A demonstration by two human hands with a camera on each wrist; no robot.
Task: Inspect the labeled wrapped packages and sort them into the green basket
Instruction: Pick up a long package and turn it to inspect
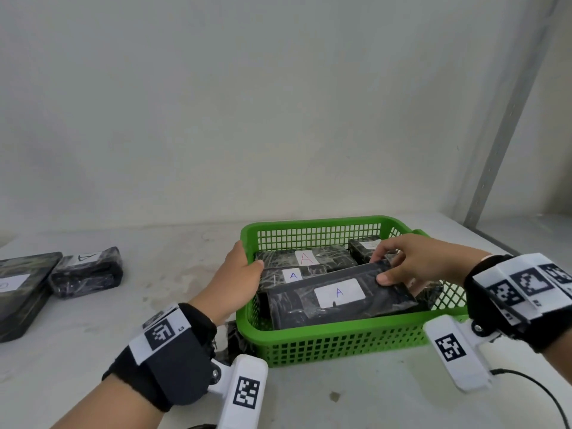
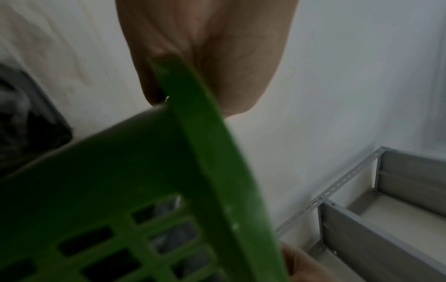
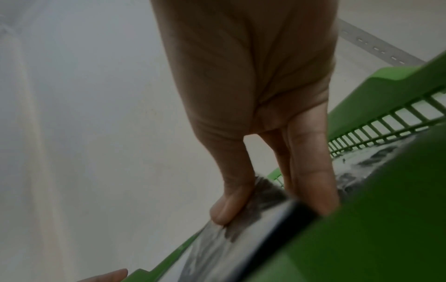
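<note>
Head view: right hand (image 1: 414, 261) pinches package (image 1: 340, 300) inside green basket (image 1: 340, 342).

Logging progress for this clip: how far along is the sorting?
Done: several wrapped packages already lie in the green basket. In hand: the right hand pinches a package labelled A over them while the left hand holds the rim. Left: two packages on the table at far left.

We count one green basket (image 1: 340, 342) holding at least four black wrapped packages (image 1: 340, 297), three showing an "A" label. Two more packages (image 1: 86, 270) lie on the counter (image 1: 340, 397) at left. Two hands (image 1: 238, 283) appear.
</note>
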